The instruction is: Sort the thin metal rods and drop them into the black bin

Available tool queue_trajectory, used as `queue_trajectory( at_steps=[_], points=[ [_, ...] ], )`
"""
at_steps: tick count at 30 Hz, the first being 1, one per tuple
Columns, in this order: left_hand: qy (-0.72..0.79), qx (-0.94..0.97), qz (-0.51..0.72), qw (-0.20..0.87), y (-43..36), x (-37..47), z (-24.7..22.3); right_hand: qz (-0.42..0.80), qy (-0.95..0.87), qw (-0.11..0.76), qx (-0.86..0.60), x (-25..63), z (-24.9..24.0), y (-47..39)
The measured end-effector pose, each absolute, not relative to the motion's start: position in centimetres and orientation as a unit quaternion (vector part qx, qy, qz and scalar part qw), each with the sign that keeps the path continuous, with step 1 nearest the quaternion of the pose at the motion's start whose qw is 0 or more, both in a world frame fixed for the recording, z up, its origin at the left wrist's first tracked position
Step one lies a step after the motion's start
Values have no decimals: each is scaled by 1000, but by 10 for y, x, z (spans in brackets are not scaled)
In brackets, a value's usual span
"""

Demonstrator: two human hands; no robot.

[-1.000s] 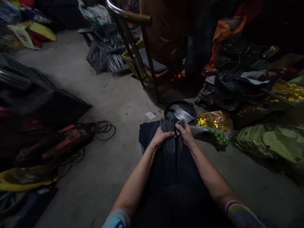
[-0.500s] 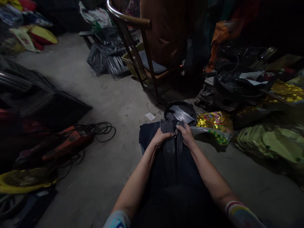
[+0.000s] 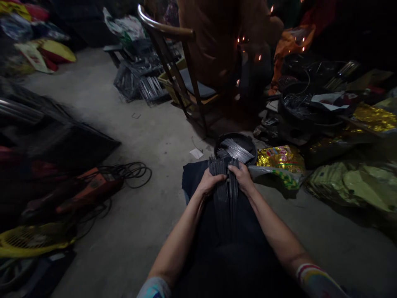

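Note:
My left hand (image 3: 211,180) is closed round a thick bundle of thin dark metal rods (image 3: 220,194), its thumb lying across the front. A slimmer bundle of similar rods (image 3: 234,186) is gripped by my right hand (image 3: 242,177), thumb near the upper ends. The two bundles lie side by side, lengthwise over the dark cloth (image 3: 194,176) on my lap, with a narrow gap between them. Just beyond the hands stands a round black basin (image 3: 219,142) with more grey rods (image 3: 237,150) lying in it.
A wooden chair (image 3: 169,27) with a seated person (image 3: 211,45) is ahead; sparks fly beside them. Golden packets (image 3: 281,159) and a pale green sack (image 3: 350,184) lie right. On the left are an orange machine (image 3: 89,186), coiled cable (image 3: 136,174) and a yellow basket (image 3: 34,242).
Bright sparks have spread around the seated person. My right hand and its rods have shifted very slightly left; both hands keep their grip.

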State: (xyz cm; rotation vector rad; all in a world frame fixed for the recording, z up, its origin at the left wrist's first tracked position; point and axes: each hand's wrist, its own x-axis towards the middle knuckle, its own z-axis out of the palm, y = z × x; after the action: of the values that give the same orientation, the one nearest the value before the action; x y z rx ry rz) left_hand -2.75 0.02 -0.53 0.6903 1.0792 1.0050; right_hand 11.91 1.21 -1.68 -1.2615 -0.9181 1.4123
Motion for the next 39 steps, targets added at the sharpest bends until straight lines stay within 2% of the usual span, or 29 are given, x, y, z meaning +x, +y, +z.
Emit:
queue_trajectory(
  at_steps=[13,20,29,39],
  points=[
    [525,307,448,655,-12,-30,5,556,-410,485,-536,113,3,5],
    [512,293,453,669,-17,-32,12,618,-369,498,-484,114,6,-3],
    [531,266,454,664,-17,-33,11,588,-365,494,-527,110,3,0],
    [518,286,456,665,-18,-32,6,644,-334,498,-474,114,1,-3]
  ],
)
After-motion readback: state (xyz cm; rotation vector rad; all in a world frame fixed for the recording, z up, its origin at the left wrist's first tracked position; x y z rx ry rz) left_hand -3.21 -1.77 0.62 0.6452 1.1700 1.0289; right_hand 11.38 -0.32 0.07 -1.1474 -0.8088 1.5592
